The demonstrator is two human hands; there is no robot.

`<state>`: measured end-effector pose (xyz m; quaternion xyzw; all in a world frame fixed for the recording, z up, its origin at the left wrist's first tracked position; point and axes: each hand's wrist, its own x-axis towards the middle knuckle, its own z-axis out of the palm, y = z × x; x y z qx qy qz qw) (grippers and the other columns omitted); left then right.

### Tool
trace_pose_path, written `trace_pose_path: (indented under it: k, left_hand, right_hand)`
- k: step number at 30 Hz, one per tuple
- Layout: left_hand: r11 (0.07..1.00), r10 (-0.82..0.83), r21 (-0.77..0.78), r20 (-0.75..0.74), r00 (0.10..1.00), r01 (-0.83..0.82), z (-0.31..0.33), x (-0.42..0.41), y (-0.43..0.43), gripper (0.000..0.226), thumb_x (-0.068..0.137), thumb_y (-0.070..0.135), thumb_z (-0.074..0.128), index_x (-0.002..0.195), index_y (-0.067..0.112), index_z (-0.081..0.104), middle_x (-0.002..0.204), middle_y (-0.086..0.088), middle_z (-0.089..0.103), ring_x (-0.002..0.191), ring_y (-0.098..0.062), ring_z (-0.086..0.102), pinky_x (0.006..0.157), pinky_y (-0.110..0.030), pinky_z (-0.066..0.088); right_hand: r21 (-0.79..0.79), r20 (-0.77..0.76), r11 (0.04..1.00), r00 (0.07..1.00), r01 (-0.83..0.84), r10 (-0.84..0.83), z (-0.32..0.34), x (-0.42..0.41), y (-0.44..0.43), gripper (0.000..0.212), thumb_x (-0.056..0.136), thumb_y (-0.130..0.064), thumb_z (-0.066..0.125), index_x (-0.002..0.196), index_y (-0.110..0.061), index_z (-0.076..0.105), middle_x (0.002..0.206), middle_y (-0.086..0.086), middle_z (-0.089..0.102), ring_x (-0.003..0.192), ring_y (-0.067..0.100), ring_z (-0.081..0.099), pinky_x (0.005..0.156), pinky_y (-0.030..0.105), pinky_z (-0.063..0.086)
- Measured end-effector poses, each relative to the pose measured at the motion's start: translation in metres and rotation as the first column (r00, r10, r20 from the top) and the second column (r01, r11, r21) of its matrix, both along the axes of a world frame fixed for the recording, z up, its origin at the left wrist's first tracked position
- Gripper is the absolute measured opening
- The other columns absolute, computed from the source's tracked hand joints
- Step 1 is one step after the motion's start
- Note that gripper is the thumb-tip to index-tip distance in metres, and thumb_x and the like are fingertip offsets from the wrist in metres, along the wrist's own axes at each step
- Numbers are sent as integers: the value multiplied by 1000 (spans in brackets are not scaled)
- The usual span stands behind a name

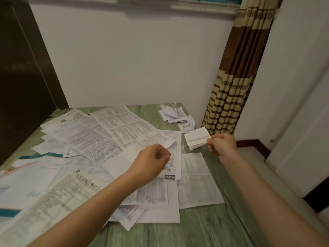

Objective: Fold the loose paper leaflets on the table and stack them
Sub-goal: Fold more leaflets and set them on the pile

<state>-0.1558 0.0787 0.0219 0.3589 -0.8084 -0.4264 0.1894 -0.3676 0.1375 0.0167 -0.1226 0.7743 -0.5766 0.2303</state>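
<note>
White wall (133,59), striped brown curtain (236,77), green wood-grain table (178,234)

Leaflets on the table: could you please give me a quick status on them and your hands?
Right hand pinches folded leaflet. Left hand curled over loose leaflets, grip unclear. Folded stack at far corner.

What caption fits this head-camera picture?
Right hand pinches a folded leaflet, left hand curled over loose leaflets on the green table.

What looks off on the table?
The folded stack in the far right corner is askew: its pieces fan out, some stand half open on edge, and one leaflet lies apart beside it. Nothing looks torn.
</note>
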Motion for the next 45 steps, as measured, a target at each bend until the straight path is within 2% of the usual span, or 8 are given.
trace_pose_path:
  k: [9,18,23,30,36,40,43,45]
  left_hand:
    - [961,9,-275,22,1000,-3,-13,2,-10,16,96,15,49,105,20,62,102,14,58,96,0,51,72,2,34]
    - [904,60,-427,148,987,9,-17,21,-16,23,96,24,48,118,23,55,126,7,52,121,-11,41,96,-20,31]
    - [914,124,-401,416,901,59,-26,45,-22,66,88,56,50,142,24,32,151,3,29,139,-18,25,114,-35,24]
    - [918,139,-390,482,865,70,-22,59,-19,79,82,71,42,142,20,33,143,0,43,125,-19,43,101,-32,35]
    - [895,200,-440,541,817,72,-25,61,-26,64,90,59,45,143,24,32,144,1,42,128,-19,40,104,-35,33]
    - [833,166,-535,483,860,140,-25,62,-27,28,97,41,42,109,19,54,102,2,60,97,-19,57,78,-29,43]
    - [623,190,-754,405,895,208,-23,64,-33,17,89,13,59,76,16,48,62,6,48,52,-14,45,46,-24,32]
    - [566,235,-825,180,955,16,-23,67,-39,17,76,4,69,71,13,56,51,6,51,37,-11,42,35,-23,35]
  right_hand:
    - [384,-325,923,937,6,129,-22,-10,-26,24,81,-5,51,62,-14,40,58,1,38,51,15,34,48,23,22]
    - [207,-508,978,855,5,103,-11,-1,-8,11,90,-7,49,87,-10,58,82,2,55,78,17,49,59,26,36]
    - [230,-534,901,726,-369,433,-8,42,6,12,92,-7,53,96,-15,60,83,-5,56,72,8,52,57,15,39]
    - [204,-398,776,673,-598,623,-16,98,-2,15,91,-6,52,97,-17,61,88,-3,60,75,5,55,61,11,46]
    - [157,-540,838,665,-523,516,-19,115,-12,17,91,-4,51,92,-15,63,85,-4,59,70,7,53,62,18,42]
    - [83,-639,881,653,-466,406,-23,117,-17,19,89,0,51,88,-13,65,85,-4,60,76,9,50,66,18,38]
    - [-15,-654,870,663,-494,365,-25,118,-23,21,89,1,53,86,-19,61,81,-14,56,74,1,49,67,13,40]
    - [-118,-628,856,706,-504,329,-23,118,-28,20,90,-1,54,89,-20,60,82,-15,57,73,-1,52,66,10,42]
